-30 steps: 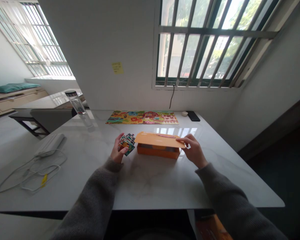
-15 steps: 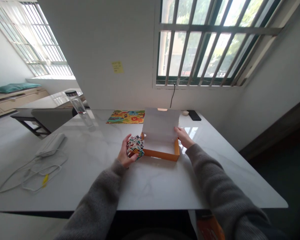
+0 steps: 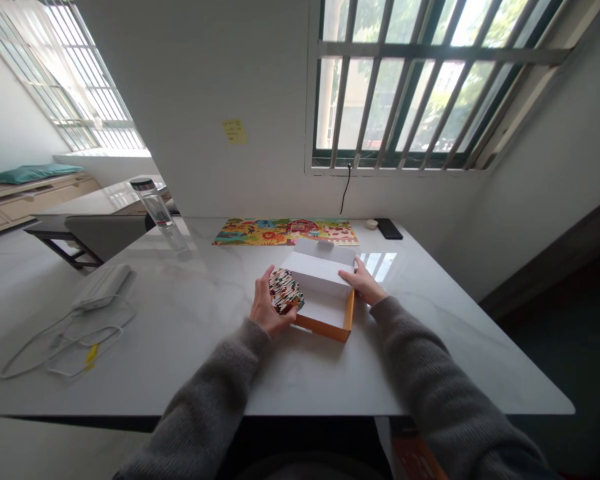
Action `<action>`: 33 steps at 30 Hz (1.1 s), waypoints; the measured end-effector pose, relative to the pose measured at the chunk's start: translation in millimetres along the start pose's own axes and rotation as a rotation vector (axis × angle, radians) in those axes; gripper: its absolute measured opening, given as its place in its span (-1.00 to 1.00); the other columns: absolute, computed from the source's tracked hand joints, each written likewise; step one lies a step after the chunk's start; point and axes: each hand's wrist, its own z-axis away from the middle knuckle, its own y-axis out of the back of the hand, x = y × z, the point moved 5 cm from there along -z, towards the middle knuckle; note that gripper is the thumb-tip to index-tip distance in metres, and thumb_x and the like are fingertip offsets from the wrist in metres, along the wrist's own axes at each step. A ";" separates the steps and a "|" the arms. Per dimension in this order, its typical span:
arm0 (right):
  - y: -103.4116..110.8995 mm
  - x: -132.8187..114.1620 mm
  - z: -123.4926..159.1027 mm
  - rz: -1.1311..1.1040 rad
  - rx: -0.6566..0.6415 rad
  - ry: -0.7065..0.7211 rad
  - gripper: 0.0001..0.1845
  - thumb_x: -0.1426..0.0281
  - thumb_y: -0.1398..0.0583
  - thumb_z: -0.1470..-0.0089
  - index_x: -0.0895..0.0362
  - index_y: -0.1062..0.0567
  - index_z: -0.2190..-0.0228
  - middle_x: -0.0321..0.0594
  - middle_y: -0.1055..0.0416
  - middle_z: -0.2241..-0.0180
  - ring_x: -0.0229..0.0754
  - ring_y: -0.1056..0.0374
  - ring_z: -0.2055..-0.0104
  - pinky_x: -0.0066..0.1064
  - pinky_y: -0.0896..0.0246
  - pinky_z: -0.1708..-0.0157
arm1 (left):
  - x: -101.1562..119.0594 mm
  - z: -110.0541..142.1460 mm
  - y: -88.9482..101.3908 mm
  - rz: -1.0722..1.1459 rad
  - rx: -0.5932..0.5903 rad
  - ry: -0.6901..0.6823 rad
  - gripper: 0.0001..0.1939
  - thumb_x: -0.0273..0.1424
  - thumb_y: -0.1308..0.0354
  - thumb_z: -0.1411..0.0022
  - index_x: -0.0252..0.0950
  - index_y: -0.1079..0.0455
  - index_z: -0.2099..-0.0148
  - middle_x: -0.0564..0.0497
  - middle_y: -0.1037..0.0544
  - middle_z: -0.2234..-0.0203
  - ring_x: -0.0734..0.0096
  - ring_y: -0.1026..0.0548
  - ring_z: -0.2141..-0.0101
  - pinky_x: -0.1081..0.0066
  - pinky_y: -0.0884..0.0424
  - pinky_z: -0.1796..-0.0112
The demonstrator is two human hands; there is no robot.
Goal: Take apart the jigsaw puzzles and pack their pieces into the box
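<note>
- Grey knit sleeves [image 3: 207, 393] are worn on both arms, the hands held well apart.
- Patterned stack [image 3: 284, 291] is clasped by the curled left hand [image 3: 269, 308], just over the box's near corner.
- Orange cardboard box [image 3: 325, 328], white-lined, is lying open, its white lid [image 3: 325, 263] folded back.
- Right hand [image 3: 363, 283], fingers open, is laid against the lid's right edge.
- White marble table [image 3: 190, 373] is veined with grey.
- Farm puzzle [image 3: 285, 232] and glass bottle [image 3: 155, 205] are placed farther off.
</note>
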 end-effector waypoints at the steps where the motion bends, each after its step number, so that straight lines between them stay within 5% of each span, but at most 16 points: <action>1: 4.8 -3.0 0.1 0.107 0.063 0.022 -0.22 0.22 -0.28 0.05 0.16 -0.22 -0.17 0.05 -0.31 -0.07 0.07 -0.33 -0.06 -0.04 -0.29 -0.08 | 0.0 -0.8 0.5 -0.027 0.020 0.004 0.10 -0.43 -0.38 0.16 -0.20 0.08 -0.39 -0.19 -0.25 -0.08 0.07 -0.40 -0.08 0.09 -0.34 -0.15; 4: 13.8 -34.6 12.2 0.450 0.265 0.280 -0.28 0.31 -0.27 0.04 0.21 -0.28 -0.16 0.14 -0.14 -0.15 0.22 -0.12 -0.21 0.14 -0.03 -0.22 | -0.5 -2.5 0.6 -0.068 0.037 0.016 0.08 -0.41 -0.38 0.15 -0.20 0.06 -0.38 -0.17 -0.26 -0.07 0.06 -0.39 -0.09 0.08 -0.33 -0.15; 6: 4.8 -66.1 32.1 0.558 0.240 0.538 -0.40 0.39 -0.18 -0.08 0.18 -0.31 -0.16 0.11 -0.16 -0.13 0.20 -0.08 -0.22 0.15 0.01 -0.24 | -1.1 -2.5 -0.7 -0.072 0.024 0.014 0.10 -0.40 -0.38 0.16 -0.19 0.07 -0.39 -0.18 -0.27 -0.08 0.07 -0.41 -0.06 0.08 -0.35 -0.14; 9: -31.0 -105.0 67.5 0.515 -0.190 0.815 -0.45 0.41 -0.12 -0.20 0.03 -0.25 -0.21 -0.03 -0.31 -0.04 0.07 -0.19 -0.14 0.05 -0.14 -0.18 | -1.9 -1.5 -1.5 -0.056 -0.005 -0.010 0.13 -0.39 -0.39 0.16 -0.21 0.11 -0.40 -0.20 -0.29 -0.10 0.05 -0.41 -0.07 0.08 -0.35 -0.13; 11: -52.6 -121.0 85.0 0.467 -0.433 0.888 -0.31 0.33 -0.22 -0.15 -0.03 -0.16 -0.27 -0.06 -0.23 -0.15 0.05 -0.13 -0.22 0.00 -0.11 -0.22 | -1.2 -0.9 -0.8 -0.046 -0.049 -0.041 0.14 -0.37 -0.39 0.15 -0.24 0.14 -0.41 -0.23 -0.30 -0.12 0.02 -0.41 -0.09 0.07 -0.36 -0.12; 15: -79.8 -125.1 86.1 0.434 -0.735 0.815 0.00 0.20 -0.38 0.04 -0.03 -0.05 -0.31 -0.04 0.01 -0.30 0.11 0.08 -0.35 0.00 0.01 -0.30 | 2.0 0.2 3.3 -0.038 -0.136 -0.116 0.13 -0.35 -0.37 0.13 -0.28 0.16 -0.41 -0.26 -0.30 -0.14 0.00 -0.42 -0.09 0.07 -0.39 -0.10; 19: -88.3 -118.5 75.0 0.323 -0.849 0.736 0.02 0.24 -0.40 0.10 0.00 -0.07 -0.30 -0.08 -0.12 -0.18 -0.01 -0.15 -0.22 -0.13 -0.07 -0.27 | 4.2 3.5 4.9 -0.065 -0.144 -0.181 0.13 -0.34 -0.36 0.15 -0.26 0.14 -0.40 -0.24 -0.32 -0.13 -0.02 -0.43 -0.06 0.04 -0.39 -0.07; 26: -91.1 -112.5 78.1 0.292 -0.762 0.691 -0.08 0.31 -0.40 0.15 0.06 -0.21 -0.22 -0.08 -0.26 -0.07 0.04 -0.19 -0.16 -0.05 -0.06 -0.24 | 1.0 3.9 8.7 -0.163 -0.179 -0.205 0.12 -0.22 -0.35 0.12 -0.25 0.13 -0.41 -0.20 -0.37 -0.11 -0.05 -0.38 -0.07 0.01 -0.28 -0.14; 29: -88.1 -107.4 72.3 0.205 -0.714 0.598 -0.16 0.31 -0.37 0.11 0.08 -0.23 -0.19 -0.08 -0.29 -0.11 0.01 -0.25 -0.14 -0.12 -0.13 -0.20 | -9.4 -3.8 22.2 -0.169 -0.240 -0.219 -0.14 -0.13 -0.18 -0.10 -0.26 0.00 -0.37 -0.21 -0.34 -0.15 -0.07 -0.28 -0.17 -0.04 -0.13 -0.21; 33: -82.1 -96.8 54.9 0.222 -0.535 0.483 -0.21 0.30 -0.34 0.08 0.12 -0.23 -0.17 -0.06 -0.32 -0.06 -0.02 -0.29 -0.09 -0.15 -0.18 -0.15 | -40.2 -11.7 38.3 -0.215 -0.189 -0.102 -0.51 -0.16 0.03 -0.27 -0.26 -0.32 -0.16 -0.20 -0.28 -0.15 0.00 -0.27 -0.19 -0.03 -0.17 -0.20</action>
